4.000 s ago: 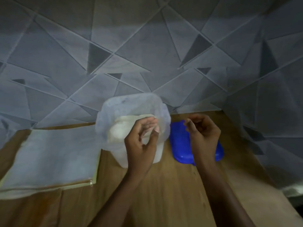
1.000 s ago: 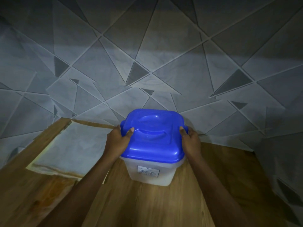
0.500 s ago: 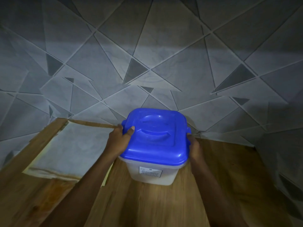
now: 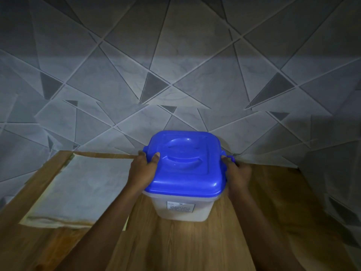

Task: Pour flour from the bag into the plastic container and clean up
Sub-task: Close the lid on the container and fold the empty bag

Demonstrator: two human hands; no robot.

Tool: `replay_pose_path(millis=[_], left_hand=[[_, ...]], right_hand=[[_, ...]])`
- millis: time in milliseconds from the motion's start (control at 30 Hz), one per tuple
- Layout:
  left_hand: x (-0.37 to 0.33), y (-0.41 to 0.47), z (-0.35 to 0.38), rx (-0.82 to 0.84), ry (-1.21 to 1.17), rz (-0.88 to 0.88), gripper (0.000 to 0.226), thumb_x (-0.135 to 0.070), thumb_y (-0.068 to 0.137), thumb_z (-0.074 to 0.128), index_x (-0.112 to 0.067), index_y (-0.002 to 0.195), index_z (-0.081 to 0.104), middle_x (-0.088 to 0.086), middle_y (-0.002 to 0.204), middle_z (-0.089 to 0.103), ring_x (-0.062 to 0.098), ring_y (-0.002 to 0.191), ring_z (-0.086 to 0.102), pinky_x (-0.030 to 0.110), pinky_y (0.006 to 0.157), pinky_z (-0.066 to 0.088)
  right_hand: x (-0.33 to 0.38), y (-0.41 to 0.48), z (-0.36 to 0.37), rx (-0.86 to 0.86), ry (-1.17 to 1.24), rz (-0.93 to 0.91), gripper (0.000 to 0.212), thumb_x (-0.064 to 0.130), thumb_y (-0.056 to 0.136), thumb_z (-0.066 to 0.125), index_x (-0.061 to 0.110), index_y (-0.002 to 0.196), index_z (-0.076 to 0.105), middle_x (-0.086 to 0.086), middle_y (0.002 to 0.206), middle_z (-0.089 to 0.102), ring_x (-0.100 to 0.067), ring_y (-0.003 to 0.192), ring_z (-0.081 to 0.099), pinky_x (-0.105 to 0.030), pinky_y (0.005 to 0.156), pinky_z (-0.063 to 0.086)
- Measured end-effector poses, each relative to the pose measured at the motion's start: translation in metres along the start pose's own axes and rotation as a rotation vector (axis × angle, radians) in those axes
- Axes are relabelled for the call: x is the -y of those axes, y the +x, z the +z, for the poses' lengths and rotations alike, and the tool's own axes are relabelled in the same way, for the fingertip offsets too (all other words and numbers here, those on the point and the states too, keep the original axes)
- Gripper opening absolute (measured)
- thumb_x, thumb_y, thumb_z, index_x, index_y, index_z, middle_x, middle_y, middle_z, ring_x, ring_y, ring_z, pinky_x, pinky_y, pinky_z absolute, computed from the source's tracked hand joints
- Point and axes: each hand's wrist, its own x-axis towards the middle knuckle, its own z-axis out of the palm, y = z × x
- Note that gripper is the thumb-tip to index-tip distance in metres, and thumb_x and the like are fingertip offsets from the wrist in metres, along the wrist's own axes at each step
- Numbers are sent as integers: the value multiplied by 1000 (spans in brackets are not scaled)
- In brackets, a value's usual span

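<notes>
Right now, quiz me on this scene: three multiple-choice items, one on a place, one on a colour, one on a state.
1. The pale sheet lies where from the container? A) to its left B) to its right C) on top
2. The lid is: A) red B) blue C) green
3. The container is: A) open B) tipped over C) lidded and upright
Key: 1 A, the sheet lies flat on the table at the left; 2 B, plainly blue; 3 C, the lid sits on it, with left hand and right hand gripping the lid's sides.

white label [image 4: 180, 207] on plastic container [image 4: 181, 211], print too small to read
</notes>
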Motion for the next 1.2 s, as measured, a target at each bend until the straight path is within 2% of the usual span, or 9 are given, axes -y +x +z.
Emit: replay_pose_path(millis=[100,167,267,400,567,833,967,1067,1200], left_hand=[[-3,-2,2,-18,14,19,52,-48,98,50,-8,131,48,12,127,60,30,111,60,33,79,45],[-3,-4,2,-17,12,24,54,-48,98,50,-8,134,47,11,130,58,31,114,59,32,80,43],[0,-4,0,-9,-15,20,55,-48,98,51,-9,137,45,11,132,57,30,115,59,30,79,42],[0,-3,0,-6,-46,16,53,-46,98,52,-9,136,45,11,130,57,24,106,59,29,76,45],[7,1,1,-25,-26,39,51,-53,94,52,-14,128,49,9,124,61,30,109,63,45,91,54],[7,0,5,-22,-127,42,53,-48,94,57,-17,137,44,-4,117,55,24,107,63,26,70,49],[19,9,0,112,-625,-240,80,-52,59,88,-14,124,61,7,118,71,27,97,72,45,84,60],[19,4,-6,321,-793,-374,71,-44,54,93,-11,114,72,14,106,76,33,95,74,51,89,58],[19,2,-3,142,-762,-395,65,-39,51,95,-5,102,72,12,92,78,30,80,76,45,73,63]], right_hand=[[13,4,5,-22,-232,-143,32,27,87,68,12,62,55,-1,56,53,-20,60,53,-28,57,40],[20,2,12,23,-290,-147,38,44,90,65,11,74,55,-4,68,58,-25,70,58,-30,59,41],[28,-1,18,132,-420,-65,68,74,75,67,12,102,62,-4,97,67,-26,92,64,-35,79,48],[33,2,21,178,-628,-49,97,72,74,69,7,141,45,-11,140,55,-33,127,54,-41,103,45],[37,-1,29,169,-778,-86,80,64,90,56,0,136,45,-20,136,56,-37,125,54,-40,99,43],[37,-12,46,110,-960,-206,65,48,102,38,-8,132,46,-29,130,55,-44,120,56,-46,97,47],[35,-14,38,143,-921,-183,68,54,102,37,-2,140,39,-27,134,53,-42,121,55,-46,98,45],[34,-14,37,149,-905,-170,73,57,100,37,-1,144,35,-27,137,52,-43,123,54,-48,100,44],[34,-15,34,154,-898,-167,73,59,99,36,0,143,37,-27,136,53,-43,122,55,-49,100,44]])
